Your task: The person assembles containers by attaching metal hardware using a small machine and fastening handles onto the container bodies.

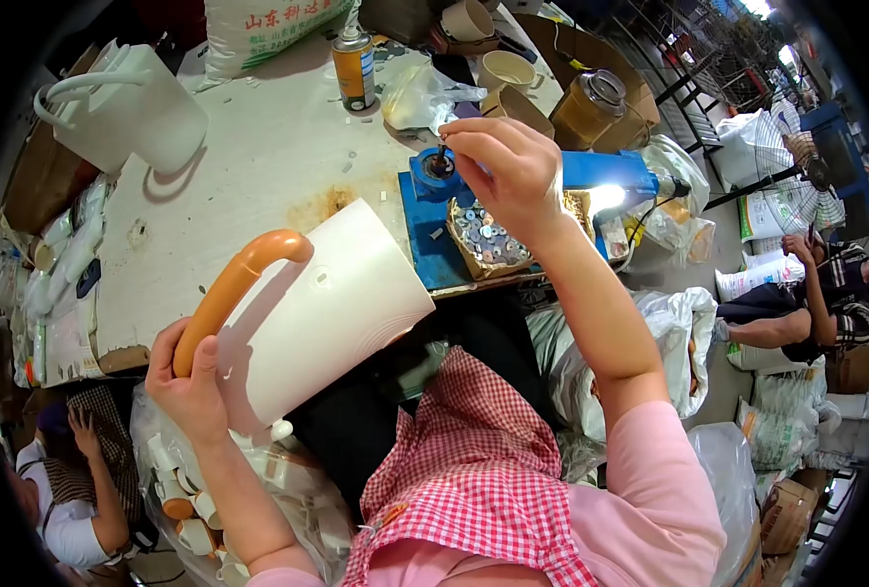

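White plastic container [327, 323] is slanting across the near edge of the desk [268, 186], L of ctr; taking it as clock hub, 12 = top of view. Its orange handle [221, 308] is arching off toward 10 o'clock, upper end sitting nr an oblong hole [322, 277]. L hand [190, 377], at 8 o'clock, is gripping the handle's lower end, fingers wrapped round it. R hand [512, 176], approx 2 o'clock, is hovering w/ thumb & index tips together, pinching sth tiny, too small to ID, just above the dark post [441, 161] of a blue machine [591, 169]; can't tell if it's touching the post. Under that wrist a box of washers [469, 256] is sitting, w/ a lamp [607, 198] shining to its R.

Edges/room: desk's near edge is running from abt 9 o'clock, behind the container, to just before 3. Widest bare stretch is lying at 11, w/ white containers [165, 108] bounding it at 10-11, spray can [354, 70] at 12 & printed sack [234, 49] btwn. Toward 2 it's tighter: machine, box & lamp are crowding R hand. Checked apron [464, 519] is filling 5; mug-shaped pieces [197, 536] are lying bagged at 7.
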A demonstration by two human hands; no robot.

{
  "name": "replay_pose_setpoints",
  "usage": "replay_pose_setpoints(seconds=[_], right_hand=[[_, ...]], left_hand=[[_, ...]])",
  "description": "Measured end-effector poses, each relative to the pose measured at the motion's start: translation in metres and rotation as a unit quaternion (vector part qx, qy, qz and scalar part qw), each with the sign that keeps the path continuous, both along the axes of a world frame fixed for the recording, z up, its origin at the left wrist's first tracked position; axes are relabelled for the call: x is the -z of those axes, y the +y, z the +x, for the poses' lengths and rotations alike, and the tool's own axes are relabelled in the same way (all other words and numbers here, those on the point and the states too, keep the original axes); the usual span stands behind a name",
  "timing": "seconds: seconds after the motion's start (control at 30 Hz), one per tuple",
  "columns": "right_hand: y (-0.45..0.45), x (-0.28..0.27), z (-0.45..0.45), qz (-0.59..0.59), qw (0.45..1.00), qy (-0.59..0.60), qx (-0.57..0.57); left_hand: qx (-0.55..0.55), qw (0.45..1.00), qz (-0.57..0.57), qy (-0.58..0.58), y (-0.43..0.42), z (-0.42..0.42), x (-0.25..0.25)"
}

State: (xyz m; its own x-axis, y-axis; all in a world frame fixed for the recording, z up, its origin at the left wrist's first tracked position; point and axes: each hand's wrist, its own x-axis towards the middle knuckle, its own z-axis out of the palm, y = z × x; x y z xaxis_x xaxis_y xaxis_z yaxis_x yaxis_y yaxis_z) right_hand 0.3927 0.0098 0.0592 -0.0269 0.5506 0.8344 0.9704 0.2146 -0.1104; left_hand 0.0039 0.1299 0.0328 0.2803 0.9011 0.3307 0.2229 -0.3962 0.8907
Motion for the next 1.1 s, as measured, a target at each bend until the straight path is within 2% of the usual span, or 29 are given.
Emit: replay_pose_setpoints(seconds=[0.07,0.17,0.23,0.27,0.3,0.33,0.4,0.43,0.47,0.53,0.6,0.7,0.87,1.1], right_hand=[[0.0,0.002,0.002,0.0,1.0,-0.019,0.001],[-0.002,0.003,0.0,0.021,0.999,-0.021,0.013],[-0.015,0.004,-0.017,0.073,0.989,0.131,-0.005],[-0.023,0.007,-0.031,0.076,0.988,0.132,-0.006],[-0.029,0.01,-0.049,-0.036,0.94,0.335,-0.05],[-0.03,0.013,-0.059,-0.147,0.837,0.519,-0.093],[-0.024,0.018,-0.064,-0.212,0.689,0.651,-0.236],[-0.021,0.011,-0.069,-0.174,0.726,0.619,-0.244],[-0.022,0.012,-0.065,-0.17,0.725,0.62,-0.247],[-0.029,0.014,-0.048,-0.124,0.704,0.662,-0.226],[-0.033,0.023,-0.031,-0.082,0.708,0.665,-0.224],[-0.039,0.03,-0.014,-0.061,0.719,0.66,-0.208],[-0.038,0.029,-0.013,-0.064,0.729,0.653,-0.196],[-0.033,0.025,-0.016,-0.065,0.736,0.651,-0.174]], left_hand=[[-0.001,1.0,0.029,-0.003,0.003,0.003,0.0],[-0.008,0.999,-0.025,-0.034,0.005,0.008,-0.008],[-0.014,0.999,-0.027,-0.026,0.012,0.008,-0.013],[-0.014,0.999,-0.024,-0.024,0.016,0.01,-0.017],[-0.005,0.999,-0.019,-0.036,0.022,0.014,-0.024],[0.005,0.999,-0.014,-0.046,0.027,0.019,-0.033],[0.006,1.0,-0.015,-0.025,0.024,0.051,-0.061],[0.01,0.999,0.041,-0.03,0.026,0.07,-0.069],[0.014,0.994,0.097,-0.038,0.028,0.089,-0.075],[0.036,0.992,0.118,-0.042,0.025,0.125,-0.087],[0.079,0.985,0.143,-0.047,0.022,0.153,-0.09],[0.112,0.985,0.122,-0.056,0.024,0.177,-0.079],[0.075,0.987,0.137,-0.045,0.03,0.182,-0.073],[0.082,0.986,0.142,-0.04,0.052,0.183,-0.057]])
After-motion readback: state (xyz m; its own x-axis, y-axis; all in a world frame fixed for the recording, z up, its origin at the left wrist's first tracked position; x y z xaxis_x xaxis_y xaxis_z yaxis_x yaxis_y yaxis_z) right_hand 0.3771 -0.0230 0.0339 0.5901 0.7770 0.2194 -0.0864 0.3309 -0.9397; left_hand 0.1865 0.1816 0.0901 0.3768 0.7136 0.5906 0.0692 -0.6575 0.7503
